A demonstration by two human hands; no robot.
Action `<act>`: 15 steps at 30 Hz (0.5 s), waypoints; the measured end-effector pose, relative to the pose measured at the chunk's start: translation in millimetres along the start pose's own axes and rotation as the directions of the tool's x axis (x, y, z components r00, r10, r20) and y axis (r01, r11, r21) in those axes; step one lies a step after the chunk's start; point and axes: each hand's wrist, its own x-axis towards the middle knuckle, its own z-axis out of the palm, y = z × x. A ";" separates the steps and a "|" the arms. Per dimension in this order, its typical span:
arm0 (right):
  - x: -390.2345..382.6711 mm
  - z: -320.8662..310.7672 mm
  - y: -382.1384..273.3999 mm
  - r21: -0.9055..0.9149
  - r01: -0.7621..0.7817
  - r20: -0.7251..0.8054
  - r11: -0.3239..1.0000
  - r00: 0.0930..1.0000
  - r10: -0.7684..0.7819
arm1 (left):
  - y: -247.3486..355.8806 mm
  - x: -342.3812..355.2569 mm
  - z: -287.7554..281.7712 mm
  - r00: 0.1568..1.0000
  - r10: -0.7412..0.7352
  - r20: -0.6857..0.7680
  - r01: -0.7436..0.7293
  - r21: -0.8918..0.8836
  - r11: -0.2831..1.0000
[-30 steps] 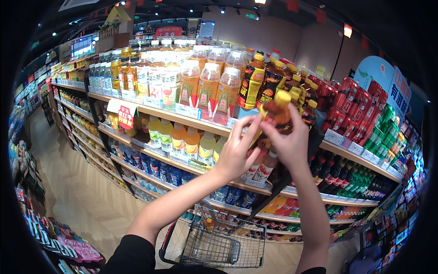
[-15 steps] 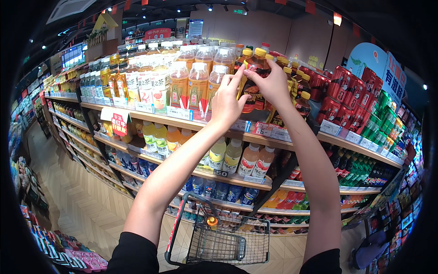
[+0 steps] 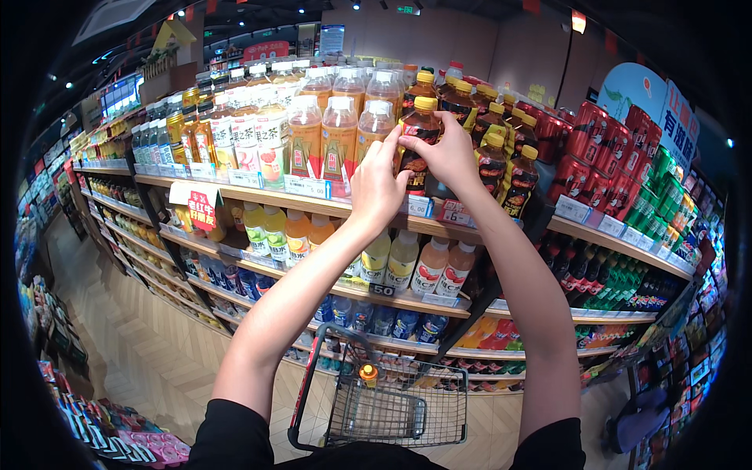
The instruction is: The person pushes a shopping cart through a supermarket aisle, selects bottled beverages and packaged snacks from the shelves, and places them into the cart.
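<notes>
A dark bottle with a yellow cap stands upright at the front of the top shelf, between my two hands. My right hand grips it from the right, fingers behind and thumb across the front. Against its left side lies my left hand, fingers pointing up along the bottle and thumb in front of its lower part. More yellow-capped dark bottles stand to the right and behind. Just left are rows of amber drink bottles with white caps.
Below me stands a wire shopping cart with an orange-capped bottle inside. Red cans are stacked right of the bottles. Lower shelves hold pale juice bottles. Price tags line the shelf edge. Wooden flooring runs along the left.
Both hands have moved slightly down and left with the yellow-capped bottle, toward the white-capped bottles. More of the dark bottles behind and to the right now show.
</notes>
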 end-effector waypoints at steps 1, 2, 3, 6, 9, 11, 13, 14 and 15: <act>-0.6 0.3 0.4 -0.002 -0.009 0.019 1.000 1.000 0.009 | 1.0 -0.3 -1.2 1.000 -0.002 0.000 0.002 0.009 1.000; -0.7 0.8 1.5 -0.005 -0.019 0.038 1.000 0.999 0.019 | 2.6 -1.2 -2.7 1.000 -0.005 0.000 0.005 0.017 1.000; 0.8 2.9 5.0 -0.001 -0.032 0.050 0.999 0.998 0.032 | 4.0 -1.6 -3.7 1.000 -0.007 -0.001 0.007 0.026 1.000; -3.4 6.3 5.9 -0.031 -0.045 0.040 0.999 0.998 0.047 | 0.6 -7.0 1.2 0.999 0.019 -0.041 -0.017 0.040 0.999; -5.4 6.7 0.7 -0.033 -0.040 0.030 0.999 0.999 0.041 | 3.4 -6.8 -3.1 0.999 -0.046 0.006 0.046 0.023 0.999; -4.9 8.4 6.3 -0.043 -0.021 0.015 0.999 1.000 0.022 | 3.0 -6.7 -1.3 1.000 -0.019 -0.012 0.019 0.019 1.000; -5.5 10.4 9.0 -0.044 -0.014 0.005 0.999 1.000 0.014 | 2.4 -7.0 -0.6 1.000 -0.005 -0.012 0.005 0.026 1.000; -6.9 12.2 8.9 -0.040 -0.016 0.001 0.999 1.000 0.016 | 2.0 -7.4 -1.3 1.000 -0.005 -0.004 0.005 0.035 0.999; -7.6 13.3 8.3 -0.036 -0.017 -0.002 0.999 1.000 0.017 | 2.2 -6.7 -2.0 1.000 -0.004 0.004 0.004 0.043 0.999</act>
